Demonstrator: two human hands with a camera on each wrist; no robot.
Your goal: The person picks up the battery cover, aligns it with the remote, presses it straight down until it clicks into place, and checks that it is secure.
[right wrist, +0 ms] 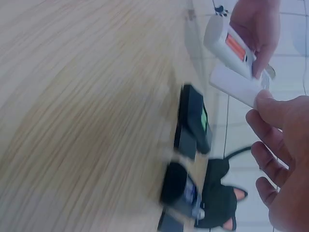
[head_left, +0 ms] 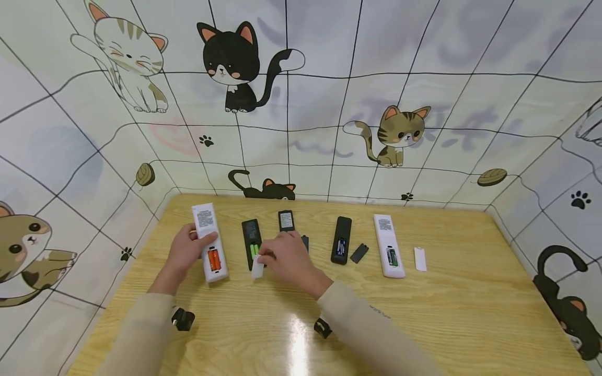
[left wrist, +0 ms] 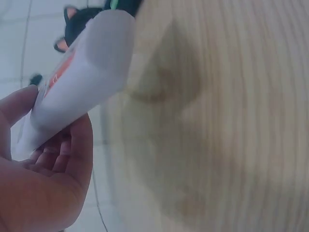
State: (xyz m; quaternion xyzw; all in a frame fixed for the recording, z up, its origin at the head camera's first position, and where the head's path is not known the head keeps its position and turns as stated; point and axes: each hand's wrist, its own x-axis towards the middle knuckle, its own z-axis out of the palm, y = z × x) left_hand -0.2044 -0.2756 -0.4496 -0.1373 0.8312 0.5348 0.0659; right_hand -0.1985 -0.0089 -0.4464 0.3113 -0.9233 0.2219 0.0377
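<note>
Gripping white remote (head_left: pixel 210 246), battery side up

Pointing far end forward and slightly left along long axis, showing orange batteries (head_left: pixel 214 259) at near end. Holding it over left part of table (head_left: pixel 447 313), clamping with thumb and fingers of left hand (head_left: pixel 182 251). Pinching white cover (head_left: pixel 257 268) between fingertips of right hand (head_left: pixel 292 262), near black remote (head_left: pixel 251 233).

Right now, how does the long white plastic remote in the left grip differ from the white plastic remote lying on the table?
The held white plastic remote is in the left grip; the lying white plastic remote rests flat on the light wood-grain table. The held remote shows orange batteries, the lying remote dark green batteries. Both are white, with exposed batteries and a printed label.
</note>
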